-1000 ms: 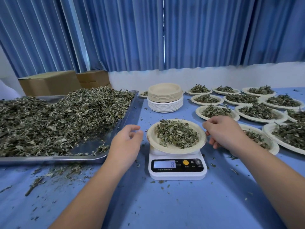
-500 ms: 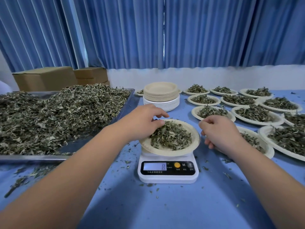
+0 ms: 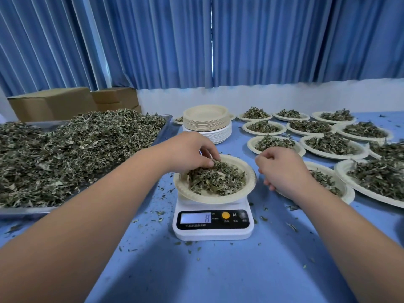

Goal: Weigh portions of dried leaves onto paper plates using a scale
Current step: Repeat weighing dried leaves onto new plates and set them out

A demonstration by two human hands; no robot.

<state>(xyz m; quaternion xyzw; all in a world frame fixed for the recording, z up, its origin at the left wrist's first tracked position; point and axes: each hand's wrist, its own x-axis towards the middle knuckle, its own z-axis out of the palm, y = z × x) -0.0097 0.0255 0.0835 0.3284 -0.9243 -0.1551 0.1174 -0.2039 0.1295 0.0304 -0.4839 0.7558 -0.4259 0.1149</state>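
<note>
Dried leaves (image 3: pixel 216 178) sit heaped on the paper plate (image 3: pixel 250 171) atop the scale (image 3: pixel 214 234), whose display (image 3: pixel 195 218) reads 8. In our head view, our left hand (image 3: pixel 188 149), beside the scale a second ago, has come over the plate's far-left edge, and its fingertips pinch into the pile. We judge we are fine-tuning the portion's weight. Our right hand (image 3: pixel 282 169) hovers just right of the plate, fingers curled under; we cannot tell whether they hold anything.

I read bright, even, bluish light through curtains (image 3: pixel 153 40) at 12 o'clock. Soft shadows on table (image 3: pixel 218 278) at 6. Edges bow, wide-angle. Slight blur on scale (image 3: pixel 213 234) display.
</note>
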